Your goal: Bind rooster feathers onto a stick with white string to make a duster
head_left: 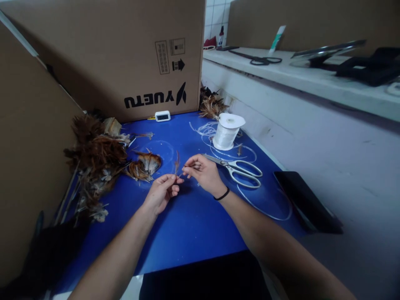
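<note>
Over the middle of the blue table, my left hand (164, 191) pinches the base of a thin brown feather (177, 160), which stands upright above the fingertips. Close on its right, my right hand (203, 171) has its thumb and fingers pressed together; what lies between them is too small to name. Grey-handled scissors (242, 170) lie just right of that hand. Behind them stands a spool of clear ribbon (225, 132) with loose loops around it. A fan of brown feathers (144, 166) rests left of my hands.
A large pile of brown feathers (100, 154) covers the left side. Cardboard (103, 54) walls the back and left. A small white timer (162, 116) sits at the back. A dark phone-like object (304, 200) lies at right, below a white ledge (290, 68).
</note>
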A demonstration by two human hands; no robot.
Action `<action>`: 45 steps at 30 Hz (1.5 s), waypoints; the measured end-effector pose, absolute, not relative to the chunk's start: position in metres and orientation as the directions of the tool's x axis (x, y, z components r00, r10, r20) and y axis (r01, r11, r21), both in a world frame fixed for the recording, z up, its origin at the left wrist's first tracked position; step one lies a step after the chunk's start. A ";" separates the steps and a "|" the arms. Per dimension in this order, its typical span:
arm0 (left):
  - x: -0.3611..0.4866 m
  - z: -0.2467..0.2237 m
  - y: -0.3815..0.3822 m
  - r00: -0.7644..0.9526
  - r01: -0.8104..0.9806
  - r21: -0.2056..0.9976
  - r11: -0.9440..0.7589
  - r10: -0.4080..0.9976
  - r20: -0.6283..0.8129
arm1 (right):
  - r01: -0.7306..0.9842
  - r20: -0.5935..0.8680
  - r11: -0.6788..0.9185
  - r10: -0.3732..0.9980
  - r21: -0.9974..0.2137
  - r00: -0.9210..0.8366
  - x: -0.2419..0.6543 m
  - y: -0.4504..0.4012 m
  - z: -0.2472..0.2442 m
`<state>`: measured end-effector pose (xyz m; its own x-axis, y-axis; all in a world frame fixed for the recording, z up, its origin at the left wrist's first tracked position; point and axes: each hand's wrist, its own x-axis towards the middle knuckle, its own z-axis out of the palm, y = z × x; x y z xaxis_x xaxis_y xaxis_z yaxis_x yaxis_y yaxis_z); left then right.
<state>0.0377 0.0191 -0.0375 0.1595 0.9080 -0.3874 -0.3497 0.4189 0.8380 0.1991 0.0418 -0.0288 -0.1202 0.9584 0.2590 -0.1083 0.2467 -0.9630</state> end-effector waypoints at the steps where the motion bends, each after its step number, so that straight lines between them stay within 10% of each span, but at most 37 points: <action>1: 0.038 -0.038 0.019 0.157 -0.352 0.836 0.420 0.907 -0.390 | -0.109 0.265 0.253 0.957 -0.961 -0.115 0.199 0.041 -0.028; 22: 0.038 -0.038 0.017 0.212 -0.306 0.846 0.437 0.897 -0.387 | 0.355 0.538 0.566 0.822 -0.744 -0.184 0.201 0.031 -0.029; 32: 0.039 -0.045 0.018 0.081 -0.254 0.938 0.236 0.972 -0.223 | -0.125 0.028 0.010 0.989 -0.992 -0.146 0.187 0.034 -0.037; 45: 0.042 -0.042 0.015 0.174 -0.172 0.965 0.197 0.970 -0.167 | -0.263 -0.034 -0.091 0.977 -0.960 -0.212 0.186 0.034 -0.041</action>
<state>0.0419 0.0150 -0.0416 0.1741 0.9704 -0.1671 -0.1719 0.1971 0.9652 0.1861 0.0342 -0.0414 -0.2116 0.9768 -0.0345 -0.2631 -0.0909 -0.9605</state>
